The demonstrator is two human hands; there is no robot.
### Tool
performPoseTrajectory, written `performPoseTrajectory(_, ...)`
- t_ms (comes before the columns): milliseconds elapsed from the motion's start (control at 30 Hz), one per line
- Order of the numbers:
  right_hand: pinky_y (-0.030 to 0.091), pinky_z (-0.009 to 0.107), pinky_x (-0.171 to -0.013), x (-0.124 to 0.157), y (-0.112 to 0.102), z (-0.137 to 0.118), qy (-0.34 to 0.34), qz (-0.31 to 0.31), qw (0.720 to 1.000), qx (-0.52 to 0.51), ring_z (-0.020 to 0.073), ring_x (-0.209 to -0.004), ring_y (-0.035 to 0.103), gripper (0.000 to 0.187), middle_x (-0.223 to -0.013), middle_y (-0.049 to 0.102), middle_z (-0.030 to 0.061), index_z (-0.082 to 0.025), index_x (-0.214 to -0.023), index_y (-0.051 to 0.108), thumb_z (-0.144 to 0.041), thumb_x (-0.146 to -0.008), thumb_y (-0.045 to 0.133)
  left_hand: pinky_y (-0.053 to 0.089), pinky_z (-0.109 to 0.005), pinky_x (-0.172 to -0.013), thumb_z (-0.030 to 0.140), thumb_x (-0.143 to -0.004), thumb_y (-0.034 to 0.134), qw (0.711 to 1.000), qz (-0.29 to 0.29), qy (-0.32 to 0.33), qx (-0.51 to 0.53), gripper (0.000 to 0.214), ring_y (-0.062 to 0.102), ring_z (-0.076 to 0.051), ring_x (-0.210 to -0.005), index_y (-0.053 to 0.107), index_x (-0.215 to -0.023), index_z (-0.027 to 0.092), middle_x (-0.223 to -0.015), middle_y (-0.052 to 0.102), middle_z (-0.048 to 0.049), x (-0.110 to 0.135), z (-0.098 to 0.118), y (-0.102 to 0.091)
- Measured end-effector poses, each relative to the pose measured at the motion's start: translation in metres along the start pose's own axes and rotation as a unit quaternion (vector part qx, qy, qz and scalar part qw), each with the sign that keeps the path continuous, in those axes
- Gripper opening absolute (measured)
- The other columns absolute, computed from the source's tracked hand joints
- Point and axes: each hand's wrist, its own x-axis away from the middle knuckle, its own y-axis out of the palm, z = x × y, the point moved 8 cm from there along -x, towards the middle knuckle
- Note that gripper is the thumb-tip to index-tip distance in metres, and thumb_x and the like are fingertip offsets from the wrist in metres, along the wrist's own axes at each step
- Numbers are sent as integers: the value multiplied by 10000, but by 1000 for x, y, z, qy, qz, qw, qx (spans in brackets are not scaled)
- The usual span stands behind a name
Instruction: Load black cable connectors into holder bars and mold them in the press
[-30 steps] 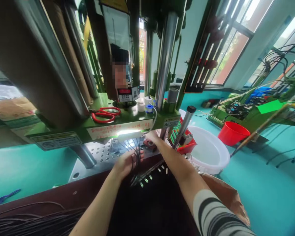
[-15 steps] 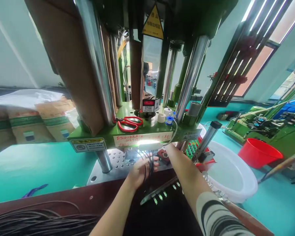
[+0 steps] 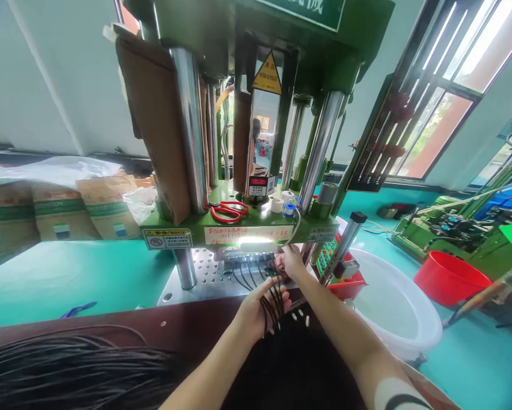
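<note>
My left hand [image 3: 258, 310] is palm up in front of the press, its fingers curled round several thin black cables [image 3: 273, 300]. From there the cables run back to a metal mould [image 3: 249, 256] under the lit press head. Small metal plugs [image 3: 296, 316] show below and beside the fingers. Further back, my right hand [image 3: 290, 263] is at the right end of the mould, just under the press's front edge. Its fingers are bent together; what they grip, if anything, is too small to make out.
On the green press ledge lie red-handled scissors [image 3: 228, 210], tape rolls [image 3: 277, 205] and a blue spool [image 3: 289, 209]. A heap of black cables [image 3: 80, 370] covers the bench at left. At right stand a control box with buttons [image 3: 325, 256], a metal post [image 3: 345, 245] and a white tub [image 3: 430, 330].
The head view has shifted and tilted up. My left hand has moved right, with cables still in it. My right hand, earlier hidden behind the press edge, now shows. The plug-bearing strip is largely out of sight.
</note>
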Motion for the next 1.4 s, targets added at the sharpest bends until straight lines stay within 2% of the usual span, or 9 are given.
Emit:
performPoseTrajectory(233,222,178,-294,36,1,-3,-5,39,999,-19,81,-305,405,178,-440,496,-54,-188,-775,511,-351,-715,470,166,-100,-317,181,-897,390,998,7,17,53,178,255,-8,-337,505,-791,96,-508,289,75,19,-20,-7)
performPoseTrajectory(433,216,191,-303,46,-2,5,32,54,997,-33,94,-299,379,156,-411,477,-54,-197,-769,490,-340,-723,446,77,-98,-322,200,-893,394,1000,17,5,11,212,173,4,-347,519,-768,83,-508,237,85,53,-38,-18)
performPoseTrajectory(767,313,212,-326,56,-17,10,28,68,997,-26,98,-336,420,191,-484,533,-34,-207,-791,472,-389,-757,430,91,-139,-337,343,-790,582,982,-107,-96,-121,202,145,-17,-361,546,-734,153,-478,273,75,112,-81,-12)
performPoseTrajectory(867,328,207,-330,53,-25,18,34,58,998,-1,94,-328,419,190,-465,516,-44,-204,-806,471,-387,-762,440,101,-162,-335,412,-769,603,975,-124,-37,-182,259,154,-22,-344,558,-722,162,-448,278,76,131,-68,-1)
performPoseTrajectory(967,325,207,-318,54,-30,30,45,15,998,40,98,-316,423,220,-450,514,-42,-196,-808,472,-410,-757,467,205,-168,-362,358,-753,638,953,-72,108,-275,207,300,-43,-387,615,-746,152,-494,393,27,141,-29,6)
performPoseTrajectory(1067,374,220,-352,58,-32,38,44,-53,994,89,113,-363,484,275,-517,569,-13,-185,-833,474,-451,-762,461,385,-190,-523,155,-714,648,913,1,239,-330,47,516,-135,-653,656,-745,190,-715,553,-45,149,19,15)
performPoseTrajectory(1167,451,259,-452,63,-34,39,29,-135,978,157,139,-471,561,295,-613,613,3,-166,-884,515,-406,-714,542,418,-223,-669,53,-654,619,857,18,315,-407,188,512,-192,-795,667,-737,215,-737,543,-58,148,56,31)
performPoseTrajectory(1300,475,300,-639,62,-42,33,-35,-197,939,281,153,-640,577,200,-668,597,-17,-161,-802,608,-207,-610,642,391,-289,-705,66,-638,583,645,38,432,-629,237,460,-215,-698,666,-797,221,-682,503,-61,145,93,52)
performPoseTrajectory(1400,421,332,-816,58,-44,32,-100,-209,901,367,176,-825,544,177,-768,589,0,-162,-696,622,-74,-546,656,368,-299,-644,73,-651,534,500,55,465,-728,251,446,-211,-636,648,-811,229,-664,505,-60,142,105,48)
